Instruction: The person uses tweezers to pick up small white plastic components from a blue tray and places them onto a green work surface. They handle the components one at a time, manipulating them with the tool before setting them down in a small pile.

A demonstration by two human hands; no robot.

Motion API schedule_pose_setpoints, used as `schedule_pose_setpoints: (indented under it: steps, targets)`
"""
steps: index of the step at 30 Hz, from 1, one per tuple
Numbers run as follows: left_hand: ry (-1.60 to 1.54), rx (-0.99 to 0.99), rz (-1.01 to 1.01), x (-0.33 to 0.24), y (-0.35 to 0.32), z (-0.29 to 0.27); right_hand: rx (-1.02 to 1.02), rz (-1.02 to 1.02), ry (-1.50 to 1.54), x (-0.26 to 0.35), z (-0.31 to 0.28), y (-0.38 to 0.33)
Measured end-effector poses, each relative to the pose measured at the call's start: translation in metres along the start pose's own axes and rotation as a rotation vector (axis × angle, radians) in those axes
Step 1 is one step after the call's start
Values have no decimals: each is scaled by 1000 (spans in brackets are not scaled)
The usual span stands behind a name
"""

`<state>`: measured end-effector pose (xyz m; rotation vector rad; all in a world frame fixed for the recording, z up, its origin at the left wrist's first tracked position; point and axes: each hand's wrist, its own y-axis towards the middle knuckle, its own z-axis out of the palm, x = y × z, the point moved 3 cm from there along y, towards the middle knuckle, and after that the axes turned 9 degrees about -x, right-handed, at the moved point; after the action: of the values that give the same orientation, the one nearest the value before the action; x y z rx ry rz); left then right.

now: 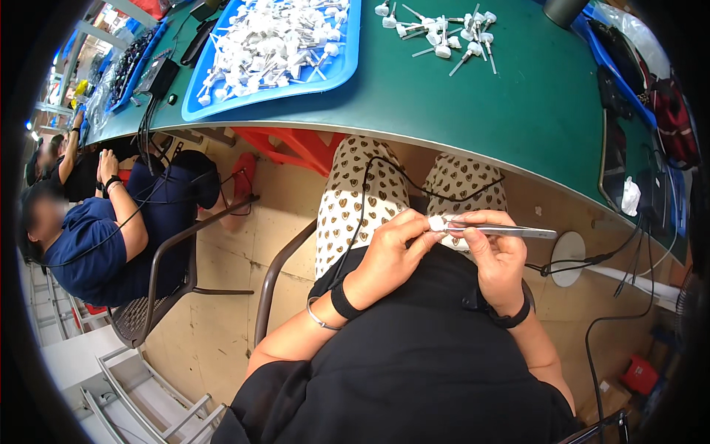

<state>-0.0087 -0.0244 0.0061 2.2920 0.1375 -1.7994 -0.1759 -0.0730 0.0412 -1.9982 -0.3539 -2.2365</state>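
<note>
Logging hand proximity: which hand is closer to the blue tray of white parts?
Left. The left hand sits over the lap, below the blue tray on the green table; the right hand, holding tweezers, is farther right of it.

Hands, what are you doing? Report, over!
Left hand pinching small white part. Right hand holding metal tweezers against it, over the lap. Nothing in the way.

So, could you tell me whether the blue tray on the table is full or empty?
Full: the blue tray is heaped with small white parts across most of its floor.
</note>
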Motion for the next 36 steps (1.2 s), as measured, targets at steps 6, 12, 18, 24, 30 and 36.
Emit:
schedule_pose_setpoints:
  steps: [6,12,18,24,30,36]
  targets:
    - [-285,126,-407,9,1,2,-37,16,41,1,-2,-1]
    - [-469,186,-548,-14,40,-7,-98,-45,54,5,-5,-1]
    - [-743,238,-652,-21,59,-5,-101,13,57,5,-8,-1]
    - [-816,203,-695,-27,68,-7,-104,68,60,1,-9,1]
    - [-982,177,-803,-26,68,-4,-98,82,44,-7,-13,4]
    - [-1035,121,-890,-29,69,-2,-122,85,61,-3,-18,8]
